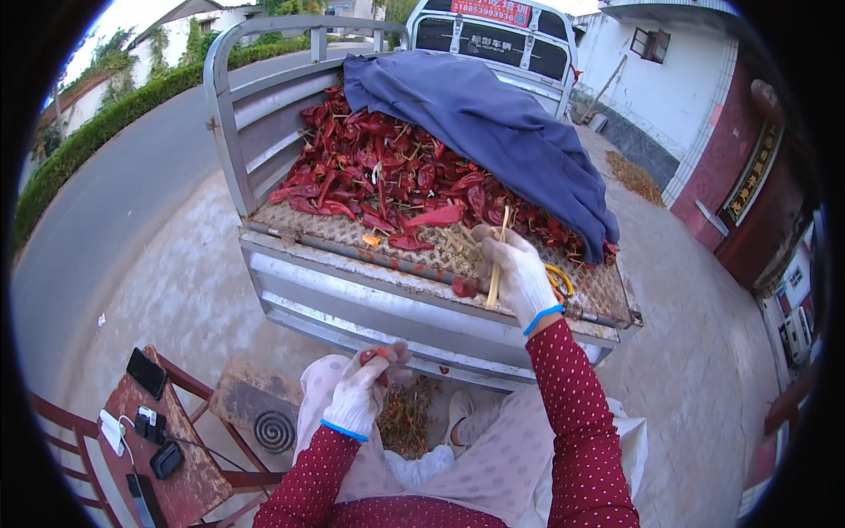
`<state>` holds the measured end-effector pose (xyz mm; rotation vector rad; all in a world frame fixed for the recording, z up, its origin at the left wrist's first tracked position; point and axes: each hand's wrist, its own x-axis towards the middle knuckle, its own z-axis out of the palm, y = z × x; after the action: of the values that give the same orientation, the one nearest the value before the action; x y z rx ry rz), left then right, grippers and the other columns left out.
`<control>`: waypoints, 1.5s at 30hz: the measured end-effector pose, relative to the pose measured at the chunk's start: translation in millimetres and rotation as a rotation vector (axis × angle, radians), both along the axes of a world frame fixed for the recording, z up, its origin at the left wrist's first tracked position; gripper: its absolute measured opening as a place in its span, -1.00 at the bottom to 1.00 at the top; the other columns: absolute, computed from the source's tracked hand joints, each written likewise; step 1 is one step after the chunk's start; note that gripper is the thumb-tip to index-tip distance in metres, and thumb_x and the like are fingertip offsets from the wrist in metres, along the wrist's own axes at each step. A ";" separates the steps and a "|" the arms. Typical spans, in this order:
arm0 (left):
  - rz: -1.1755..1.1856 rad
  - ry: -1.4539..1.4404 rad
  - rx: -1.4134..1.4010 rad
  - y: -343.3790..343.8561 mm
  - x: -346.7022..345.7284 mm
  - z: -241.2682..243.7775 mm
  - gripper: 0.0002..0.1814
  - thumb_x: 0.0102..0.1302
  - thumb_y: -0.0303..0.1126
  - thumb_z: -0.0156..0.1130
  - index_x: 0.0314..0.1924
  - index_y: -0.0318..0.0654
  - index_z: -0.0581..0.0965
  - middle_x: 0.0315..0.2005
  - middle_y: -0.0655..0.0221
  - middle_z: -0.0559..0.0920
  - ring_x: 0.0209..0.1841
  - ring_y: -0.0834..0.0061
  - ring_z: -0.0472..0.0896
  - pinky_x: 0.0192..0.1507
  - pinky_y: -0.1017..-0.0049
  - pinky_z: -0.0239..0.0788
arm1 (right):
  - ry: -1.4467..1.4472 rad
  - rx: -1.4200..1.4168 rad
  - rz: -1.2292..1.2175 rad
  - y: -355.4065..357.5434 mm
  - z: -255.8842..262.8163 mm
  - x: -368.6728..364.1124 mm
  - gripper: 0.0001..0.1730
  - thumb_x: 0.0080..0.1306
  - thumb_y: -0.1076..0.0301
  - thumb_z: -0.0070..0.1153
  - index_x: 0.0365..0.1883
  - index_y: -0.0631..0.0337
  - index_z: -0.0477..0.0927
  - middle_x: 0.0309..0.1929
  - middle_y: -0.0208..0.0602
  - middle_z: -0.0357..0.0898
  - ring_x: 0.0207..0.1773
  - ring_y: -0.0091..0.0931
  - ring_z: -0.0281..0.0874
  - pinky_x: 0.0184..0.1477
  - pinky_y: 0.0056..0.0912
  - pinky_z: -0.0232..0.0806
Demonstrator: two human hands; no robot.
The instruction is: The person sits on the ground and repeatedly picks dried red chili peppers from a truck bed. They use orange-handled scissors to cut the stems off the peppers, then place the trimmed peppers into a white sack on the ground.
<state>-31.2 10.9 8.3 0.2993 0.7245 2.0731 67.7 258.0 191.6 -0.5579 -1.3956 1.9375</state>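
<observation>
My left hand, in a white knit glove with a blue cuff, is closed on a red dried chili pepper above my lap. Over the edge of the truck bed, my right hand, gloved alike, holds pale dry stalks between thumb and fingers. Beyond it lies a heap of dried red chili peppers, partly under a blue cloth. Pale stem bits lie on the bed beside the right hand, and a yellow cord loop is just right of it.
The lowered metal tailgate crosses in front of my knees. At left stand a worn wooden chair with a phone and small devices, and a stool bearing a dark coil. Stems and chili scraps lie between my feet.
</observation>
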 end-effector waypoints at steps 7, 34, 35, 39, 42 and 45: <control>-0.049 -0.012 0.002 34.2 20.1 33.0 -0.76 0.35 -0.59 0.29 0.00 -0.32 0.53 0.17 0.07 0.60 0.22 0.13 0.61 0.19 0.24 0.58 | -0.039 -0.052 -0.036 -80.5 -18.7 19.2 -0.60 0.35 0.51 0.09 0.16 0.41 0.57 -0.27 -0.30 0.56 -0.42 -0.54 0.53 -0.39 -0.51 0.41; -0.005 -0.223 -0.013 117.5 12.2 48.5 -0.71 0.19 -0.69 0.16 -0.10 -0.24 0.46 -0.22 0.26 0.62 -0.26 0.42 0.63 -0.21 0.43 0.55 | -0.054 0.138 -0.344 -27.7 -45.7 -2.2 -0.74 0.42 0.42 0.14 0.04 0.29 0.63 -0.28 -0.35 0.61 -0.41 -0.57 0.54 -0.40 -0.49 0.40; -0.004 -0.281 0.011 130.2 2.5 51.2 -0.72 0.22 -0.69 0.13 -0.07 -0.28 0.45 -0.19 0.20 0.65 -0.27 0.39 0.63 -0.24 0.44 0.55 | -0.075 0.168 -0.373 -13.3 -46.6 -8.5 -0.73 0.41 0.41 0.15 0.04 0.30 0.63 -0.29 -0.34 0.61 -0.39 -0.56 0.55 -0.37 -0.47 0.41; -0.022 -0.110 -0.052 135.7 2.4 80.7 -0.73 0.29 -0.61 0.12 0.01 -0.35 0.49 -0.20 0.21 0.66 -0.32 0.40 0.65 -0.30 0.45 0.49 | -0.251 0.390 -0.396 28.1 -51.2 -17.2 -0.59 0.35 0.29 0.18 0.10 0.32 0.61 -0.24 -0.21 0.65 -0.24 -0.43 0.61 -0.17 -0.34 0.44; -0.150 0.004 -0.079 124.1 5.7 62.8 -0.67 0.29 -0.59 0.12 0.07 -0.35 0.51 -0.18 0.22 0.67 -0.32 0.42 0.64 -0.33 0.48 0.44 | -0.603 0.781 -0.402 50.3 -43.5 -8.0 -0.31 0.29 0.08 0.23 0.31 0.29 0.53 0.01 0.05 0.70 0.05 -0.18 0.69 0.14 -0.19 0.45; -0.141 -0.064 -0.097 100.7 10.0 45.6 -0.66 0.30 -0.59 0.15 0.10 -0.43 0.49 -0.17 0.21 0.66 -0.29 0.41 0.64 -0.29 0.46 0.45 | -0.869 1.055 -0.506 44.6 -11.7 0.8 -0.28 0.32 -0.04 0.21 0.33 0.25 0.55 0.24 0.09 0.63 0.30 -0.09 0.60 0.33 -0.14 0.36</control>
<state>-21.2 111.6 53.9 0.2221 0.7420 1.8997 68.5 302.6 179.8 -1.0960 -2.2209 0.3513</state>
